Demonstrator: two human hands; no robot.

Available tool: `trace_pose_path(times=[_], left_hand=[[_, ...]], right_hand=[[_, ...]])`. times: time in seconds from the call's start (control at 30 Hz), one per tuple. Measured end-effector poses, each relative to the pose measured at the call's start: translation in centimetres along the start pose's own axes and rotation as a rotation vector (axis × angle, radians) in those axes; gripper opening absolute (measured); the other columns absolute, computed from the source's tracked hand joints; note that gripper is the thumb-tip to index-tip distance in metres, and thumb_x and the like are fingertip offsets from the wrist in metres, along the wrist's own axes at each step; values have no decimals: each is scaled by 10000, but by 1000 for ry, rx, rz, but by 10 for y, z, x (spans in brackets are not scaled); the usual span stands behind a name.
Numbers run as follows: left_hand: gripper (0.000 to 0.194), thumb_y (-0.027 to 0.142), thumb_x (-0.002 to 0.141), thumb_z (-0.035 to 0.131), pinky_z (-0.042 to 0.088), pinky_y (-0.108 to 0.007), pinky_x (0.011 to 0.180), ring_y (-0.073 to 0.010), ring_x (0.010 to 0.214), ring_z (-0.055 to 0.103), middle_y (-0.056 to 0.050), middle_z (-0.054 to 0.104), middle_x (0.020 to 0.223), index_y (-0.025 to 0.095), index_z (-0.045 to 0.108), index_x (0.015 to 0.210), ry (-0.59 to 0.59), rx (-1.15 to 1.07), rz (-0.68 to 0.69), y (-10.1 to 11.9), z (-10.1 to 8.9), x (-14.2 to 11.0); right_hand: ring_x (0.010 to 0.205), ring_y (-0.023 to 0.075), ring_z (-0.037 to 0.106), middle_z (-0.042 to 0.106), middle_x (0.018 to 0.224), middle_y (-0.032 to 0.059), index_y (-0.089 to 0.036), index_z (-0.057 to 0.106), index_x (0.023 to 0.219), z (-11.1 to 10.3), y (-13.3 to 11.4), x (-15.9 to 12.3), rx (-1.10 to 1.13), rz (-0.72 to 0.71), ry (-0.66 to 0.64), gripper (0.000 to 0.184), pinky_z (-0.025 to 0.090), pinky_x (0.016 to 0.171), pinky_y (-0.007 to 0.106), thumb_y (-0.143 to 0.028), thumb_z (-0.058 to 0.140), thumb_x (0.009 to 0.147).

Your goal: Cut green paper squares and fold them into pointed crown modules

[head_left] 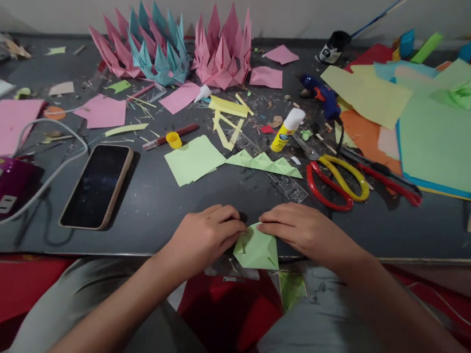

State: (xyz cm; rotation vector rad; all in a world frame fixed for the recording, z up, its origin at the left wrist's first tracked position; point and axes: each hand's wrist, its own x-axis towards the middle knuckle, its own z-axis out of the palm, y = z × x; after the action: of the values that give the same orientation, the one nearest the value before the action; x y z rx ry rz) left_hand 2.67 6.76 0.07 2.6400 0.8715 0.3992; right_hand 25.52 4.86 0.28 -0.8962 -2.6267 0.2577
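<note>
At the table's front edge, a partly folded light green sheet of paper point(257, 250) lies between my hands. My left hand point(211, 232) is closed with its fingertips on the paper's upper left corner. From the other side, my right hand point(303, 232) presses its fingers together on the upper right part of the same sheet. Just beyond them are a stack of flat light green squares point(194, 160) and a strip of folded green points point(263, 163). An uncapped yellow glue stick point(287, 131) stands upright behind the strip.
Scissors point(336, 181) with red and yellow handles and pliers point(391, 179) lie at right, near a blue glue gun point(322, 92) and coloured paper sheets point(452, 141). A phone point(97, 187) rests at left. Pink and blue folded paper crowns point(223, 53) stand along the wall.
</note>
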Motion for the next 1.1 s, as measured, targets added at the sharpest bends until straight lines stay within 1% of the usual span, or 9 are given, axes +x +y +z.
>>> trace_pose_path(times=[0.2,0.33,0.47,0.57,0.63,0.77,0.9,1.0,1.1], left_hand=[[153,190,879,469,447,-231,580,-144,777,567,-7,606,880,206,618,912,-47,85,13,5,-5,-1],[142,201,861,490,436,-232,566,-146,751,564,-17,604,868,200,631,882,-67,136,41,5,-8,0],[156,217,871,486,453,-220,627,-133,791,593,-14,618,890,205,641,879,-77,-23,-20,-2,-10,2],[189,202,889,449,470,-225,683,-134,836,597,-28,617,936,190,609,989,-68,-89,-65,-4,-10,1],[213,171,886,441,473,-239,677,-146,840,588,-31,604,950,197,583,1043,-98,-10,-37,-3,-12,0],[182,146,853,496,458,-255,600,-174,801,561,-34,575,944,203,586,1001,-192,240,46,6,-16,-1],[217,164,854,514,447,-269,600,-182,796,543,-40,566,944,187,556,1066,-181,357,61,12,-17,-2],[268,173,881,475,439,-272,616,-178,807,536,-44,571,974,189,514,1145,-165,381,105,12,-14,-5],[251,184,904,432,426,-273,611,-178,821,527,-47,565,1007,202,524,1136,-152,390,117,13,-12,-7]], right_hand=[[849,202,596,670,963,80,-127,645,970,-2,-2,2,-3,13,-16,263,503,718,338,-125,392,900],[860,206,594,660,965,77,-148,652,967,-2,-3,2,-20,31,-43,245,501,728,348,-117,424,884],[865,195,594,658,977,63,-183,665,958,-2,-1,3,4,65,-54,246,493,744,338,-111,446,873],[871,184,593,660,975,56,-196,675,948,-2,-1,4,20,87,-51,268,487,767,327,-94,440,866],[873,181,592,661,968,53,-199,679,940,-2,-1,5,29,92,-41,283,486,773,326,-83,432,863],[862,188,586,660,967,55,-187,682,931,1,-1,5,41,98,-25,279,485,759,333,-79,434,862],[846,189,564,651,976,62,-184,668,998,5,1,1,27,84,-25,274,477,745,332,-94,443,869],[860,196,541,637,996,69,-188,651,1044,8,2,-2,-11,82,-45,283,468,756,340,-101,445,871],[872,197,525,624,1016,74,-186,642,1059,9,3,-4,-35,70,-66,286,456,776,344,-110,435,878]])
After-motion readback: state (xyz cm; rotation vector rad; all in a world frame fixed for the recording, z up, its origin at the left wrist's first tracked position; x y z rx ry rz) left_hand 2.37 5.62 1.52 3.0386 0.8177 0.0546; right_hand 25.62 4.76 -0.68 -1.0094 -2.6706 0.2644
